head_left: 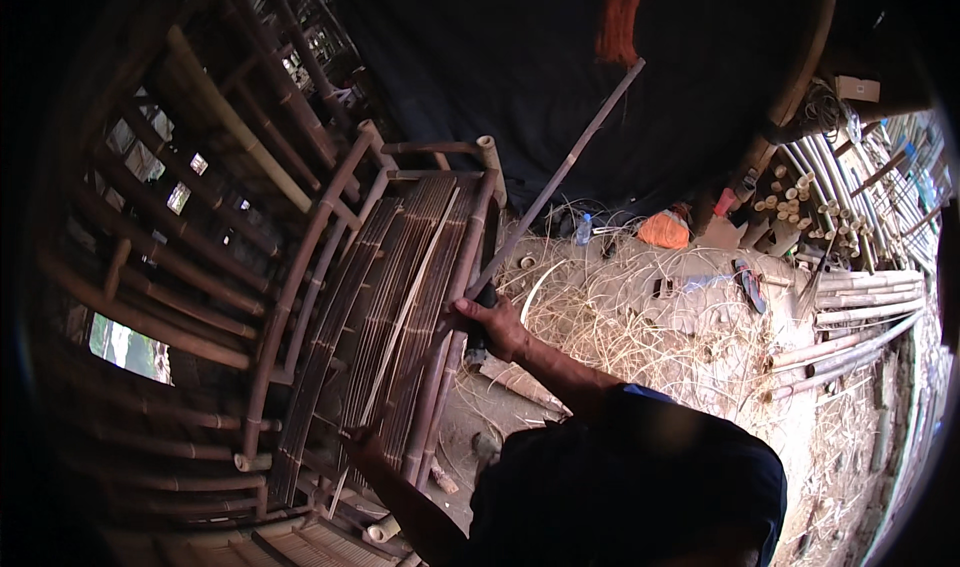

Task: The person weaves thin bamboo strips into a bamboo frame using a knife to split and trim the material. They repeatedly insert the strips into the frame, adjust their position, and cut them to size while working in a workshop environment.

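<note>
A long bamboo bench (400,267) with thin dark slats and thick round rails stands before me. At its near side rail my right hand (498,327) is closed round the lower part of a long bamboo pole (560,172). The pole slants up and away to the right, its far tip near a hanging orange bundle of strands (620,17). Something black shows under the palm, too shaded to name. Further down the bench, my left hand (365,447) is at the slats, its fingertips lost in shadow. A pale strip (405,302) lies lengthwise among the slats.
A dark cloth (460,57) hangs beyond the bench. Bamboo frames (170,257) crowd the left. Shavings (620,317) cover the ground at right, with an orange bag (665,229), a plastic bottle (583,229) and a sandal (748,287). Bamboo poles (850,342) lie stacked at far right.
</note>
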Available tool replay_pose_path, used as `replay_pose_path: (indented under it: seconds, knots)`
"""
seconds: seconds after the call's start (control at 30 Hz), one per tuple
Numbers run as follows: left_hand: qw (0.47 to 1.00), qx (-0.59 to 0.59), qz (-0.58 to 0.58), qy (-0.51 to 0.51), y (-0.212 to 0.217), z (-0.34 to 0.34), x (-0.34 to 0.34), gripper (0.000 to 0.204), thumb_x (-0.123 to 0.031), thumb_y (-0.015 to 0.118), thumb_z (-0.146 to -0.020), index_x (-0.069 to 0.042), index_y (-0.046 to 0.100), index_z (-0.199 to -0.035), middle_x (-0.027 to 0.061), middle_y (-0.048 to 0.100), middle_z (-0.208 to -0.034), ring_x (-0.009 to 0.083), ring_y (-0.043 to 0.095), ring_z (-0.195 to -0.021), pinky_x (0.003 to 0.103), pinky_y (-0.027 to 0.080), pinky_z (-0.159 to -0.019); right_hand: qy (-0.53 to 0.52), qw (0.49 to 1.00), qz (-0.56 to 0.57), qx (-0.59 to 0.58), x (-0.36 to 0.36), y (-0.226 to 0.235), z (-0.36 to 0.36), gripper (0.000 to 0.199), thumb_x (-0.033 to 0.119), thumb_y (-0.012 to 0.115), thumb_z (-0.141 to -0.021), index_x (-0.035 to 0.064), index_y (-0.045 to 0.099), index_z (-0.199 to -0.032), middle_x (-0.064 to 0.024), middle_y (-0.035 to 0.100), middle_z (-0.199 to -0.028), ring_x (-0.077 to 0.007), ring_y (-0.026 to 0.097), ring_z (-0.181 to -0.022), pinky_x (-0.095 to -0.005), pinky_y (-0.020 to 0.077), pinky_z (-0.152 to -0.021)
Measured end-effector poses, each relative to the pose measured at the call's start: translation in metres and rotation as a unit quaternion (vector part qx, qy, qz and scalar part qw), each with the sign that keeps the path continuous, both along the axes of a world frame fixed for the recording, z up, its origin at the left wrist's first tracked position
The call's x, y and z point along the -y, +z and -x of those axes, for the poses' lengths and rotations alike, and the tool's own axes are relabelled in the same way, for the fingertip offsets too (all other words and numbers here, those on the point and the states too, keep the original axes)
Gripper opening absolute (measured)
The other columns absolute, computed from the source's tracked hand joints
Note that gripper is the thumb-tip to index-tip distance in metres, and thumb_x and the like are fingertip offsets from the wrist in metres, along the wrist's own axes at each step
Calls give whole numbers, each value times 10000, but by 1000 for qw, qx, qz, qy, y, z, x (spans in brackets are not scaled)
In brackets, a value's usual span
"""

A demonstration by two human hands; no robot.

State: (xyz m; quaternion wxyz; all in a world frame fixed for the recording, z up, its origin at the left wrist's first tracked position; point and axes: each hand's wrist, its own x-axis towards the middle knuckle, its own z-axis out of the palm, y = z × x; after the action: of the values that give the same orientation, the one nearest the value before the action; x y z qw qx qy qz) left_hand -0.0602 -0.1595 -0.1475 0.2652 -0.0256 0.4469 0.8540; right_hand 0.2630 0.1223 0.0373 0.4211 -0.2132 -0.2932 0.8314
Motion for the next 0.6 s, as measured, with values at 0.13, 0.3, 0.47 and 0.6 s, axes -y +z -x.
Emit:
replay_pose_path:
  seconds: [0.13, 0.3, 0.47, 0.6]
  knots:
    - [920, 322, -8, -222, 37, -143, -17, 603, -632, 603, -844, -37, 679, -897, 95, 699, -780, 235, 662, -696, 360, 553, -684, -62, 996, 67, -7, -7, -23, -72, 220, 119, 708, -853, -1, 562, -967, -108, 639, -847, -309, 702, -816, -447, 607, -732]
    - [745, -476, 299, -360, 141, -313, -52, 419, -190, 770, -790, 24, 626, -1120, 160, 650, -1051, 291, 637, -907, 383, 516, -802, -53, 992, 84, 75, -7, -43, -135, 264, 159, 730, -840, 6, 539, -938, -127, 651, -820, -272, 705, -735, -411, 605, -626]
    - [664, -602, 289, -336, 167, -346, -161, 510, -264, 569, -961, 4, 426, -1371, 272, 546, -1221, 412, 519, -1152, 473, 394, -1003, 0, 994, 22, 109, 9, -20, -156, 335, 220, 757, -835, -5, 550, -972, -110, 642, -817, -249, 694, -758, -380, 603, -645]
    - [748, -327, 252, -520, 124, -326, -178, 361, -342, 430, -1035, -27, 606, -1033, 48, 597, -733, 137, 582, -596, 302, 498, -542, -109, 983, -81, 121, -1, -36, -159, 538, 338, 776, -823, -27, 519, -1125, -81, 627, -816, -198, 638, -766, -324, 557, -694]
